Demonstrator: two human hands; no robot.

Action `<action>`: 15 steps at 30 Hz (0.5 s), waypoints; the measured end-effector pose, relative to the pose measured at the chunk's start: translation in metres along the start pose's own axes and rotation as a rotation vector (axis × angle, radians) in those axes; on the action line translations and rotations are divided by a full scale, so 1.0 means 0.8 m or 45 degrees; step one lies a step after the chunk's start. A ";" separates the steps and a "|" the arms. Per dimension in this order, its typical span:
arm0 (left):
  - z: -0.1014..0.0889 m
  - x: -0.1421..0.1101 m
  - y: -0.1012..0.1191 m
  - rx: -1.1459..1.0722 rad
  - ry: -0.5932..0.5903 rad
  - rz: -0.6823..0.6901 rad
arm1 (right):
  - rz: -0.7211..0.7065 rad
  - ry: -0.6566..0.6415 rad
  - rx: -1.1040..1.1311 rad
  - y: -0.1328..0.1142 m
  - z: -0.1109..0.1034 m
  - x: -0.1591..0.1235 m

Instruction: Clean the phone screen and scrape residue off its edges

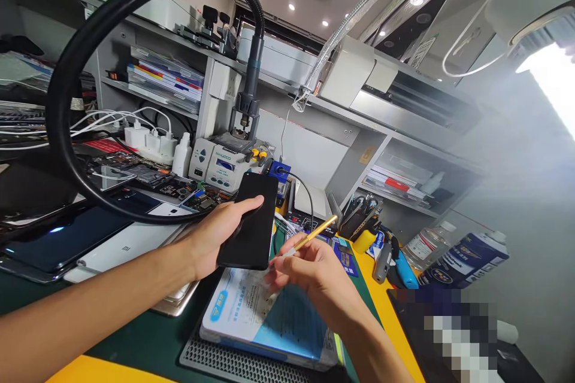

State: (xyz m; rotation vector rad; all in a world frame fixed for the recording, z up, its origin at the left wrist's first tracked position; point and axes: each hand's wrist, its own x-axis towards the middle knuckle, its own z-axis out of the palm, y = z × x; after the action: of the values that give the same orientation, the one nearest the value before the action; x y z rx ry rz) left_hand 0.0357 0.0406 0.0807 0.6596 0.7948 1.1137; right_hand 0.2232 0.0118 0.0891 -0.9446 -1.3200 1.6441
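By the left hand (227,230), a black phone (254,224) is gripped from the side, thumb laid across its dark face, and held above a white-and-blue box (287,326). In the right hand (312,266), a gold-handled tool (320,228) is pinched between thumb and fingers; its working end is brought to the phone's lower right corner, though contact cannot be told. Close work at that edge is judged to be in hand; a steady phone and a light, controlled tip seem called for. The phone's long axis is directed away from the person, its far end leaning slightly right; the tool is slanted, gold end pointing up and right.
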 end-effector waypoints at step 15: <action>0.003 -0.003 -0.001 0.204 0.053 0.133 | -0.054 -0.008 -0.092 0.001 0.001 0.002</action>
State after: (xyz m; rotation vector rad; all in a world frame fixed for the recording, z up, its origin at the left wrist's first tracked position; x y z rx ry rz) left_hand 0.0375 0.0382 0.0815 0.8223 0.9001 1.1690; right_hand 0.2218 0.0128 0.0885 -0.9485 -1.4023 1.5775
